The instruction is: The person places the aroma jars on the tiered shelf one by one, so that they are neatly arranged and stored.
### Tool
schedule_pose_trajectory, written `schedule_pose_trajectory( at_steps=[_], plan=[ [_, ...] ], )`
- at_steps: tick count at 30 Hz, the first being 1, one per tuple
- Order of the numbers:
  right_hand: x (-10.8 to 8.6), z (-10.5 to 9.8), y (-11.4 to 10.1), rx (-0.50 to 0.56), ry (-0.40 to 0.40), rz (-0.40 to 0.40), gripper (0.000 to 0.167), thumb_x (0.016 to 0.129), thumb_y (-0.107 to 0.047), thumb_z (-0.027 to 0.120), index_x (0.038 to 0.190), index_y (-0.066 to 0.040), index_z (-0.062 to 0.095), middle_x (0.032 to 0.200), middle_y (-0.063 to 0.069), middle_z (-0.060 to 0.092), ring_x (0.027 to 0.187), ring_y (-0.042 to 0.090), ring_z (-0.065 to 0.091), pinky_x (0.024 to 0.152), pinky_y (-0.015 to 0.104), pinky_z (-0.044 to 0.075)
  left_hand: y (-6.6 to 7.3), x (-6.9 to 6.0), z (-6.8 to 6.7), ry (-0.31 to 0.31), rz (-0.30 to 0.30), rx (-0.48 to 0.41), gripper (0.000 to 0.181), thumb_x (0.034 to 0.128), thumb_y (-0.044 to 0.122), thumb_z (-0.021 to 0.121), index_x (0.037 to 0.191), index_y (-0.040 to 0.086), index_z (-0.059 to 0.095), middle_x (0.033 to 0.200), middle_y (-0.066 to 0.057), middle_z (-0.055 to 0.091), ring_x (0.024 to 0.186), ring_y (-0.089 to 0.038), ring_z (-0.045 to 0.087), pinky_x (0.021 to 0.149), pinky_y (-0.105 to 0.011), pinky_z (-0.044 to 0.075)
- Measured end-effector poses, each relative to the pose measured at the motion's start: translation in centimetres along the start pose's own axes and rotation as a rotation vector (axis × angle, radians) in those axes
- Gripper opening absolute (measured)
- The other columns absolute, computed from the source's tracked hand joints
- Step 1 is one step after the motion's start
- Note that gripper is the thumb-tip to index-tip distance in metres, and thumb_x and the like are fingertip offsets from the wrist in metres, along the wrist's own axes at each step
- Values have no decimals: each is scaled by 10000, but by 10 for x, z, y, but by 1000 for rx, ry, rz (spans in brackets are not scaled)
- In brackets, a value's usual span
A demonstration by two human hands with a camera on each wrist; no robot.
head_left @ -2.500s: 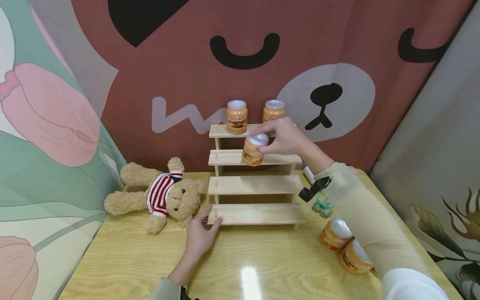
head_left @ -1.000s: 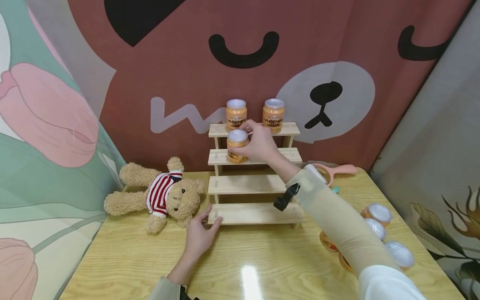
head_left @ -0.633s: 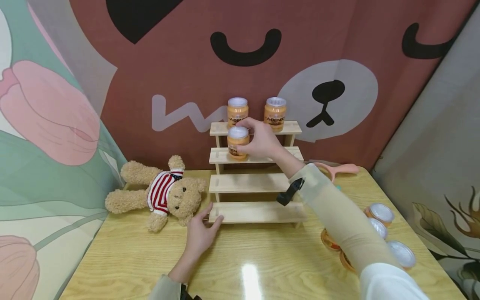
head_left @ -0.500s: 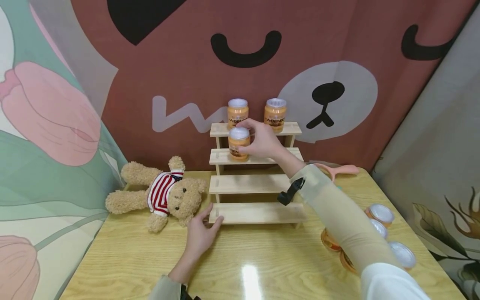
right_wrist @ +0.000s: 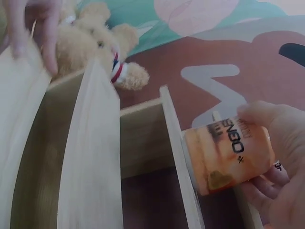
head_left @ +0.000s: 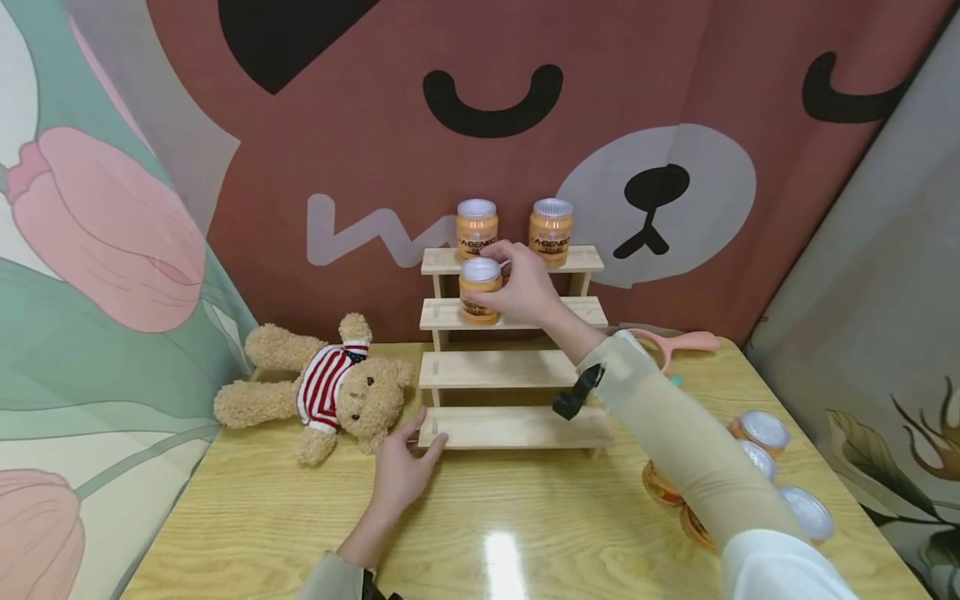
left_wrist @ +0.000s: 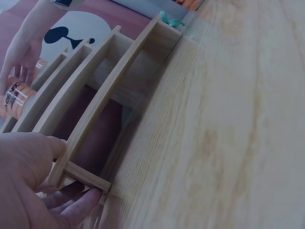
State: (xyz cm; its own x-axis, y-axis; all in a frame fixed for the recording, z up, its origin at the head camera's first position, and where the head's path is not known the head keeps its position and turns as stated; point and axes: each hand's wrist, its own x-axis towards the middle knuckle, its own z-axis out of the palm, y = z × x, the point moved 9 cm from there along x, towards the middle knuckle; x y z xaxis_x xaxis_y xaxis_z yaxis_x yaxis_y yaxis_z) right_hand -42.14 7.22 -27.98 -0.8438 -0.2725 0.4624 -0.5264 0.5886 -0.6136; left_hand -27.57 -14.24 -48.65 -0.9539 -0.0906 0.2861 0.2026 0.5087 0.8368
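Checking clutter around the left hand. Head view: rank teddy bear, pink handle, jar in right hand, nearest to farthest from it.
1. Teddy bear: just left of and beyond the left hand.
2. Jar in the right hand: farther back, slightly right, at the wooden stand's second tier from the top.
3. Pink handle: far right, toward the back.

The jar is upright now, farther toward 9 o'clock.
In the right hand, it no longer tilts but stands on the second-highest shelf. The sleeve also sits nearer 9 o'clock, uncovering a pink handle at 3 o'clock and three jar lids at 4.
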Motion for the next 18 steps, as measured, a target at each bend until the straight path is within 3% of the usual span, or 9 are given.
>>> schedule_pose_trajectory(
  at_steps=[11,18],
  plan=[
    [0,0,4,74,-6,15,610,794,-264,951,1306,-83,673,1257,126,699,1088,287,721,937,446,634,1,0,0,2,-4,10,576,941,187,836,1443,-10,632,1448,-204,663,1086,-356,759,895,-406,662],
    [-1,0,4,47,-28,12,644,813,-299,944,1345,-82,652,1291,127,699,1127,282,716,937,414,633,0,0,1,4,1,14,572,939,174,837,1434,-30,634,1436,-217,668,1085,-357,760,886,-404,664]
  ],
)
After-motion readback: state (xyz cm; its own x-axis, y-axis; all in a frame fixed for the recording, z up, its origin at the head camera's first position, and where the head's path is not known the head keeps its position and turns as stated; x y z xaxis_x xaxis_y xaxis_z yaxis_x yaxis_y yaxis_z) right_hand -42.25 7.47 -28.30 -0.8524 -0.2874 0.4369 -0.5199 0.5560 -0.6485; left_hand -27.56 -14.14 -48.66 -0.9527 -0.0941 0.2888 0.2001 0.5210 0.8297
